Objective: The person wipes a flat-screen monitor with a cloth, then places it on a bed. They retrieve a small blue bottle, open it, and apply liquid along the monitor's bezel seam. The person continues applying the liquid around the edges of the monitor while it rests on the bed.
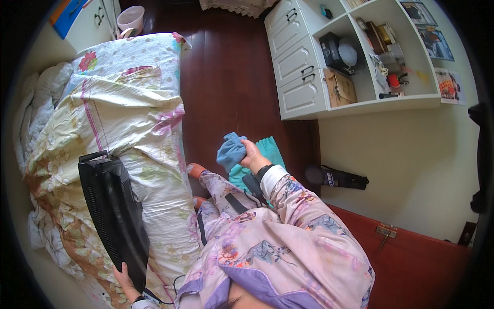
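Observation:
In my right hand is a crumpled blue cloth, held up over the gap beside the bed. My fingers are closed round its right side. At the lower left, my left hand grips the near end of a black screen-like appliance, a monitor or TV by its shape, with vent slots along one side. It rests on the bed, and a flat black foot or bracket sticks out at its far end. Part of my left hand is hidden at the appliance's edge. A black cable runs close to that end.
Rumpled floral bedding covers the bed on the left. Below my right hand lies a teal cloth. A white cabinet with open shelves stands at the far right. A black bag leans by the wall, near a red-brown door.

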Motion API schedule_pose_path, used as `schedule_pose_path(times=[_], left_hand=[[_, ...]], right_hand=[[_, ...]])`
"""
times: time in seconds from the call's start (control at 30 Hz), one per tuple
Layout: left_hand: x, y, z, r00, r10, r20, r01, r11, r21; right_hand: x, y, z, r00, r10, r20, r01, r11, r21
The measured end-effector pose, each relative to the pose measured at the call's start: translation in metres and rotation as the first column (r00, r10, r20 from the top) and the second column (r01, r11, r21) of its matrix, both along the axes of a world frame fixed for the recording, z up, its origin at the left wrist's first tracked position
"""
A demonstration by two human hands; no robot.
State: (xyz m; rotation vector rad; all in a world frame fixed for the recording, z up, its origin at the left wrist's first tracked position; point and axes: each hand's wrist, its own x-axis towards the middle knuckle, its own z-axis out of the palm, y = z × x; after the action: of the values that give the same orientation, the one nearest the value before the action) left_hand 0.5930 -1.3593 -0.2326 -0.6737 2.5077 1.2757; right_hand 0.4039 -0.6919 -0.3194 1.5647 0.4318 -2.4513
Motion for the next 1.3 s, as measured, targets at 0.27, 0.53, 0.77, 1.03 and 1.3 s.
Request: schedule_pose_path(times=[0.27, 0.53, 0.77, 1.03, 1.3], left_hand=[[-0.014, 0.024, 0.018, 0.999, 0.008, 0.035, -0.005, 0.998, -0.061], [-0.013, 0.046, 0.028, 0.999, 0.046, -0.009, -0.047, 0.984, -0.17], [-0.015, 0.05, 0.04, 0.998, 0.038, 0.047, -0.026, 0.971, -0.24], [-0.017, 0.066, 0.052, 0.997, 0.053, 0.054, -0.038, 0.971, -0.235], [-0.012, 0.069, 0.048, 0.998, 0.065, 0.001, -0.062, 0.955, -0.291]], right_hand=[[-0.03, 0.231, 0.052, 0.929, -0.123, -0.348, 0.232, 0.928, 0.292], [-0.087, 0.286, 0.171, 0.88, 0.433, 0.192, -0.406, 0.48, 0.778], [-0.155, -0.077, 0.051, 0.05, 0.998, 0.022, -0.712, 0.02, 0.702], [-0.219, -0.378, 0.093, -0.173, 0.984, -0.036, -0.711, -0.1, 0.696], [-0.259, -0.428, 0.073, -0.385, 0.92, 0.078, -0.565, -0.302, 0.767]])
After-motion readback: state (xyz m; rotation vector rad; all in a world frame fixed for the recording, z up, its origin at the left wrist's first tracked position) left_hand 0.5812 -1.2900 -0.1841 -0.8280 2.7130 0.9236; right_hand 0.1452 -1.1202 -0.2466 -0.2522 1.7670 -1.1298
